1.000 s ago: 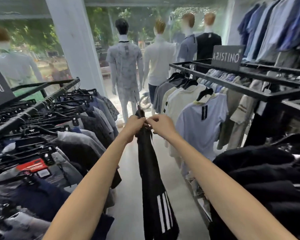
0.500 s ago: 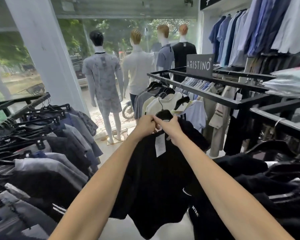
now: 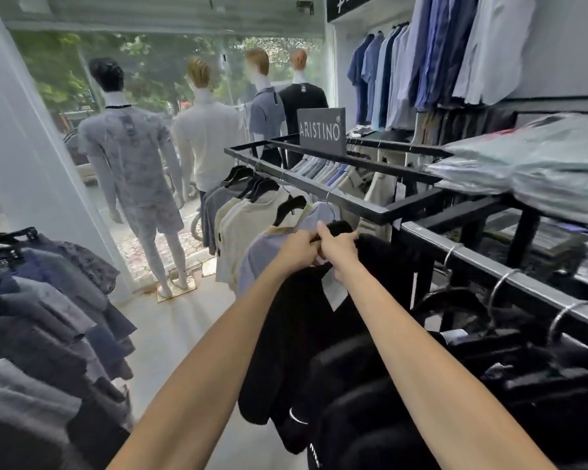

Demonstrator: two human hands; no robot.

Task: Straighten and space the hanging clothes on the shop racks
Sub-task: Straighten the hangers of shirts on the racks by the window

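Black shirt (image 3: 302, 337) held at the collar by both hands, just short of the rack rail (image 3: 489, 266).
Left hand (image 3: 299, 251) and right hand (image 3: 336, 247) touch, fingers curled, pinching neck and hanger top. A white tag (image 3: 335, 290) dangles below them. Pale shirts (image 3: 248, 225) beyond the hands hang fairly even. Black garments (image 3: 489, 385) right of the hands are bunched. Judgement: partway, with this shirt unsettled and the bunch left to space.

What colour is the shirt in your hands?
The shirt is black, with a white tag. Head view shows it best.
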